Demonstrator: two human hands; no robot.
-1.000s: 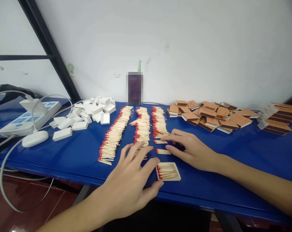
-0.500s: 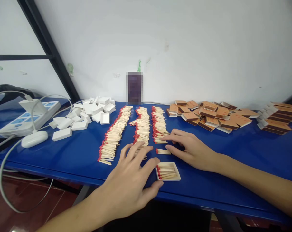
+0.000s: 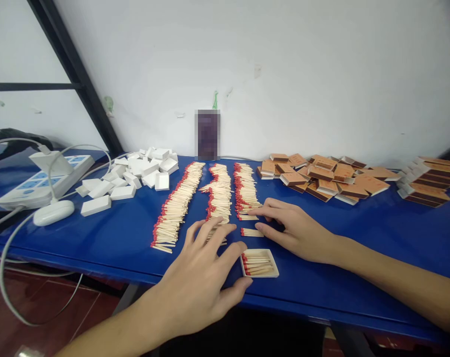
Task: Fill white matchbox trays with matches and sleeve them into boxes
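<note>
A white tray (image 3: pixel 276 271) sits near the front edge of the counter (image 3: pixel 306 290), lying flat and open side up. In it lies a layer of matches (image 3: pixel 257 263), red heads toward the left.

The left hand (image 3: pixel 204 275) is spread at the tray's left end, its thumb by the near corner and its index finger by the far one; whether either finger presses on the tray I cannot tell. Its other fingers reach over the near end of the middle row (image 3: pixel 219 196), hiding part of it.

Just beyond the tray lies a small cluster (image 3: pixel 251 232) of matches, side by side. The right hand (image 3: pixel 297 233) has thumb and index finger apart: the thumb is at the cluster's right end, the index fingertip at the near end of the right row (image 3: pixel 246 186). The left row (image 3: pixel 178 206) slants away beyond the left hand. All three rows have their red heads mostly to the left.

Farther out, white trays (image 3: pixel 122 192) lie heaped at the left, and orange sleeves (image 3: pixel 320 172) at the right, with a stack (image 3: pixel 433 184) of boxes past them. A power strip (image 3: pixel 31 187) and a white oval device (image 3: pixel 53 213) with cables are at the far left. A blurred dark rectangle (image 3: pixel 208 135) stands out against the wall (image 3: pixel 302 74).
</note>
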